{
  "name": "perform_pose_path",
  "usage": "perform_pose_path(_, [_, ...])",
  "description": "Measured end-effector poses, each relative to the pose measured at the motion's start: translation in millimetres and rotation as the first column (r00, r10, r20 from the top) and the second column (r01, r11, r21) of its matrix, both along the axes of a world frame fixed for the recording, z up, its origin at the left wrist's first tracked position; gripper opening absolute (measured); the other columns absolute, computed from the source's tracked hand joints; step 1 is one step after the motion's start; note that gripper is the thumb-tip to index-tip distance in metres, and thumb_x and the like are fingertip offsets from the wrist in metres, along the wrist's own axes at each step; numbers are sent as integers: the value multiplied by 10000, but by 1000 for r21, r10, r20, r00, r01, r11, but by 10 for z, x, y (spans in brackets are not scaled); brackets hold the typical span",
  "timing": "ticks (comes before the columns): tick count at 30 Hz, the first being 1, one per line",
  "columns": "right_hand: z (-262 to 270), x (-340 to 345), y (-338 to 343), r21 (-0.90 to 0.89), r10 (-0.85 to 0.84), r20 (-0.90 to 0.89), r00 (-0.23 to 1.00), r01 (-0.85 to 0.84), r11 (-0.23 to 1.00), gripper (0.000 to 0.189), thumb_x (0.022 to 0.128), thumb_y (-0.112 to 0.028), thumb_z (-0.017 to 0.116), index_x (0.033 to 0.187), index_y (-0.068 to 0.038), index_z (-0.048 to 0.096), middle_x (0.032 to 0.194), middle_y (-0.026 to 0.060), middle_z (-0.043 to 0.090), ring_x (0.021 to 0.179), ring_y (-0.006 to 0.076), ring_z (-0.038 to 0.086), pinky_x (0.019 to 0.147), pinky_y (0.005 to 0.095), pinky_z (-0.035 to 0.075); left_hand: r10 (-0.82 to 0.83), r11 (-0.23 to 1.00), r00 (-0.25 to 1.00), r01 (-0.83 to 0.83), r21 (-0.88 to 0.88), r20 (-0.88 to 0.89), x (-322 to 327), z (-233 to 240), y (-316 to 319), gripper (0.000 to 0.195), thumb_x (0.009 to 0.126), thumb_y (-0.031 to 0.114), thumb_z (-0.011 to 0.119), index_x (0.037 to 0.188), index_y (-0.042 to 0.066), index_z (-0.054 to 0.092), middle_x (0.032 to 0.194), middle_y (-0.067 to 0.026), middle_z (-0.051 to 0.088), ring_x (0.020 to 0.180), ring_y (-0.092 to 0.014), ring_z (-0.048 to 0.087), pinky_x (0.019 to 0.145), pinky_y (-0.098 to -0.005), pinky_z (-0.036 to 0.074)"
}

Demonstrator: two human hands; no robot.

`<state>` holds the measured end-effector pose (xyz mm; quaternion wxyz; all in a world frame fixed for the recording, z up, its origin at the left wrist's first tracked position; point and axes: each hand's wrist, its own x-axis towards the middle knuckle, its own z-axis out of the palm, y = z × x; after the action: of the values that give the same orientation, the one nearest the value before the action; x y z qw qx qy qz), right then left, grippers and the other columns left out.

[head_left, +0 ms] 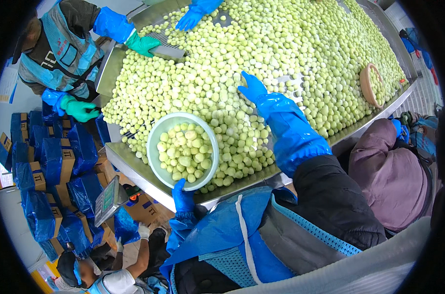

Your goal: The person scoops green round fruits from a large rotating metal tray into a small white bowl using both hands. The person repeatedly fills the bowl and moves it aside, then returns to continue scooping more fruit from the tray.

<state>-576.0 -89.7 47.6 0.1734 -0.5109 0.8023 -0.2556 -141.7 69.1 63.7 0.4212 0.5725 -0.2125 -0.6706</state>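
Note:
In a blue glove, my left hand (183, 198) grips the near rim of a pale green plastic bowl (151, 154). The bowl is tilted towards me and partly filled with round green fruits (185, 161); some look yellowish or bruised. My right hand (253, 88), gloved and sleeved in blue, reaches out over the loose layer of pale green fruits (207, 81). Its thumb and fingers are apart, with nothing seen between them. Around that hand the fruits lie spread over a metal sorting table (134, 165); a few pale patches of its surface show beside my sleeve.
Opposite, a co-worker's green-gloved hand (143, 44) holds a metal scoop (169, 53); another blue-gloved hand (190, 18) reaches in. An orange-brown basket (366, 84) stands right. Blue-lined cartons (53, 158), a scale (108, 202) and a crouching person (116, 281) are left; another person (387, 176) is right.

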Motion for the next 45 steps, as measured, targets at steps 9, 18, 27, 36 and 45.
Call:
perform_pose_path(9, [-314, 495, -207, -141, 475, 372, 797, -457, 878, 462, 854, -334, 659, 1292, -218, 574, 1182, 145, 603, 1101, 314, 577, 941, 408, 465, 71, 985, 985, -45, 167, -156, -17, 105, -36, 526, 839, 256, 621, 1298, 41, 482, 1256, -135, 550, 1139, -299, 550, 947, -454, 472])
perform_pose_path(18, [-193, 37, -1493, -70, 296, -274, 915, -326, 943, 326, 890, -187, 564, 1210, -206, 622, 1305, 106, 537, 1143, 318, 548, 894, 420, 493, 84, 986, 979, -56, 154, -183, 15, 31, -13, 533, 864, 232, 577, 1327, -2, 453, 1302, -147, 533, 1195, -302, 522, 1021, -454, 434])
perform_pose_path(27, [-563, 210, -1191, 91, 147, -220, 964, -130, 987, 239, 896, -166, 545, 1105, -106, 643, 1048, 149, 640, 988, 340, 619, 814, 440, 505, -24, 998, 1000, 25, 54, -3, 74, -81, 44, 532, 863, 193, 594, 1334, 5, 433, 1316, -153, 511, 1188, -294, 520, 1006, -449, 453])
perform_pose_path(36, [88, 675, -465, -311, 192, 828, 527, 147, 939, 348, 942, -293, 573, 1211, -74, 601, 1100, 51, 635, 973, 162, 596, 860, 321, 480, 26, 985, 955, 27, 173, -295, 78, -53, -30, 614, 854, 280, 577, 1384, 28, 396, 1354, -150, 484, 1235, -314, 471, 1069, -451, 362])
perform_pose_path(45, [279, -132, -677, -405, 365, 54, 929, -313, 859, 702, 818, -481, 691, 1384, -140, 457, 1424, 127, 439, 1328, 321, 393, 1091, 450, 323, 169, 966, 946, -103, 237, -277, 203, -193, 37, 472, 771, -63, 719, 1189, 11, 513, 1209, -178, 543, 1102, -267, 551, 936, -432, 496])
